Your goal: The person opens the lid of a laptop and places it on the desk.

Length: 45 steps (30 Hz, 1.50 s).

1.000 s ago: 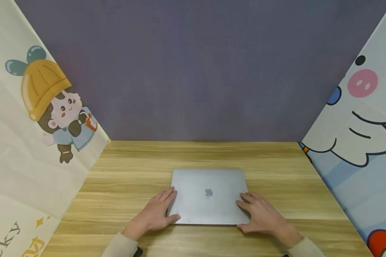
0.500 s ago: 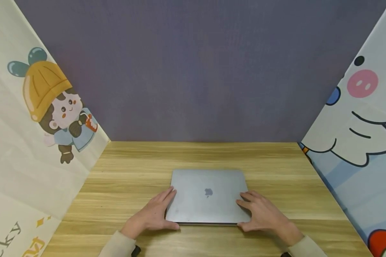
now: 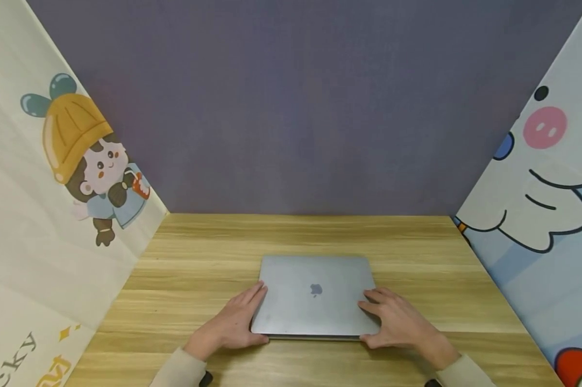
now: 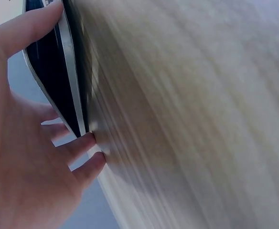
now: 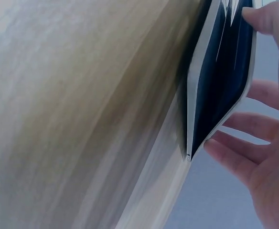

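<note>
Holding a barely cracked-open laptop [image 3: 316, 302] on a wood table [image 3: 315, 235], we're gripping its sides with spread fingers [image 5: 231, 160], left hand [image 3: 235, 323] and right hand [image 3: 399, 322] alike.

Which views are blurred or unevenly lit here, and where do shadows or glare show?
Head view: fairly sharp and evenly lit, the logo on the laptop recognizable; left wrist: table grain smeared, a shadow alongside the laptop, top left corner washed out; right wrist: table grain blurred too, pale haze at upper left, pale streaks in the laptop's gap, probably reflections.
</note>
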Tool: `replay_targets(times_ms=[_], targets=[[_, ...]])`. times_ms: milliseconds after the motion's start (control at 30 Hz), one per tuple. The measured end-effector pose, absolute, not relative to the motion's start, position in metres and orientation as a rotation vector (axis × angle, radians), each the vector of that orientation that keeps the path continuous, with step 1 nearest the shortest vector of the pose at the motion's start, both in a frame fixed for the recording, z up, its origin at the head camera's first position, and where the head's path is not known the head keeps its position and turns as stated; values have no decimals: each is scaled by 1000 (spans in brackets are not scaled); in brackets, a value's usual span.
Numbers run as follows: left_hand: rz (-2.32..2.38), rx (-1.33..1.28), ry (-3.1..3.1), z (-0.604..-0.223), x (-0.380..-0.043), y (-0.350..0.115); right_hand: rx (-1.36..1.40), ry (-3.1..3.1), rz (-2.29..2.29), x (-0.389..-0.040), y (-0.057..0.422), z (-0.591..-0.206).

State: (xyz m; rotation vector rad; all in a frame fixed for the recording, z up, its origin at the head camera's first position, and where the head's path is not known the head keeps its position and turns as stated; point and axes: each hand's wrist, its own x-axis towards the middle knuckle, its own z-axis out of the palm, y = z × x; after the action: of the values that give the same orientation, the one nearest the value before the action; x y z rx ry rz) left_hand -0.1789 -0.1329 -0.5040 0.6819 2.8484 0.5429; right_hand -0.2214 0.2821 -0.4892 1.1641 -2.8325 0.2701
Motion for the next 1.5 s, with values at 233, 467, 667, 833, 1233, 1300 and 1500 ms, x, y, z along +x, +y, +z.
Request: replay_targets(times_ms=[233, 467, 667, 833, 1233, 1300, 1500], targets=[[544, 676, 2866, -506, -179, -133, 1156, -2866, 302, -224, 282, -486], [586, 615, 2873, -508, -179, -134, 1142, -2880, 326, -225, 283, -483], [615, 588, 2878, -510, -182, -134, 1153, -2863, 357, -230, 284, -482], [637, 567, 2871, -511, -184, -133, 1155, -2843, 389, -234, 287, -479], [698, 665, 2876, -513, -187, -134, 1166, -2716, 397, -243, 291, -475], [693, 660, 2872, -513, -187, -134, 1178, -2680, 399, -244, 291, -473], [723, 641, 2855, -512, -186, -133, 1177, -2667, 442, -247, 293, -467]])
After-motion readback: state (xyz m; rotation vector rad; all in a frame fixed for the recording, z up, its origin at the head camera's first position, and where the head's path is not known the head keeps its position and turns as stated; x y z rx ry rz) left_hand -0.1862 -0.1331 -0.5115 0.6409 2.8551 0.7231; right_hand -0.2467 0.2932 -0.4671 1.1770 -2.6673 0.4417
